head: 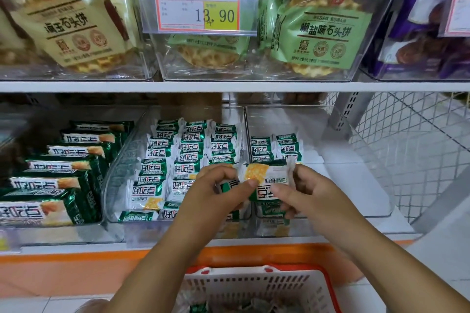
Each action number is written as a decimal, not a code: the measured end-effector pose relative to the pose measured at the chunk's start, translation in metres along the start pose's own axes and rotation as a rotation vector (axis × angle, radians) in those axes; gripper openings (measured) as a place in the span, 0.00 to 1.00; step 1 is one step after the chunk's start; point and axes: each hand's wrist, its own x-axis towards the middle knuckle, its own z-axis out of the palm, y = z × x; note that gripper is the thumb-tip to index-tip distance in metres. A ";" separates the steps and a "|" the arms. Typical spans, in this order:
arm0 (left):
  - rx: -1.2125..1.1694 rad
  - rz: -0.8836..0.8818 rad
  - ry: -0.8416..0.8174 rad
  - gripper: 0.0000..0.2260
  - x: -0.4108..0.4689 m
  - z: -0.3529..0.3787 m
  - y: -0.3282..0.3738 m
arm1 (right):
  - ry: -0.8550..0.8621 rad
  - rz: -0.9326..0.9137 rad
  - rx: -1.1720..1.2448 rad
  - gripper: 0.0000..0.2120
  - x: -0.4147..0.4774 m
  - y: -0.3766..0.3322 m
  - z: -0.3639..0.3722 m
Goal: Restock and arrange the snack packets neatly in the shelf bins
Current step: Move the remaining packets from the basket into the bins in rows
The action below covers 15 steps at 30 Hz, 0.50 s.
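Both my hands hold a small stack of green-and-white snack packets [264, 180] in front of the lower shelf. My left hand [216, 193] pinches the stack's left end and my right hand [307, 193] grips its right end. The stack hovers over the front of the divide between two clear bins. The middle bin [122, 160] is packed with rows of the same packets. The right bin [368, 160] holds a few rows at its back left [274, 147], with its right part bare.
A white basket with a red rim [305, 284] sits below my arms with more packets inside. Larger green packs [63, 173] fill the left bin. The upper shelf carries clear bins of biscuit bags and a price tag [201, 2]. A wire mesh panel [419, 147] stands to the right.
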 end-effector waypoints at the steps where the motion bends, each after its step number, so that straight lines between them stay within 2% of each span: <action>1: 0.003 0.004 -0.014 0.21 0.000 -0.001 0.002 | 0.005 -0.003 -0.022 0.05 0.000 -0.001 -0.001; 6: 0.148 0.105 -0.101 0.20 -0.004 0.000 0.007 | -0.027 -0.010 -0.034 0.06 -0.001 -0.003 -0.002; 11: 0.069 0.063 -0.002 0.19 -0.001 0.006 0.001 | -0.022 0.002 0.152 0.17 -0.003 0.002 0.006; 15: 0.149 0.112 0.033 0.21 -0.005 0.007 0.004 | 0.072 0.021 0.189 0.13 -0.002 0.006 0.015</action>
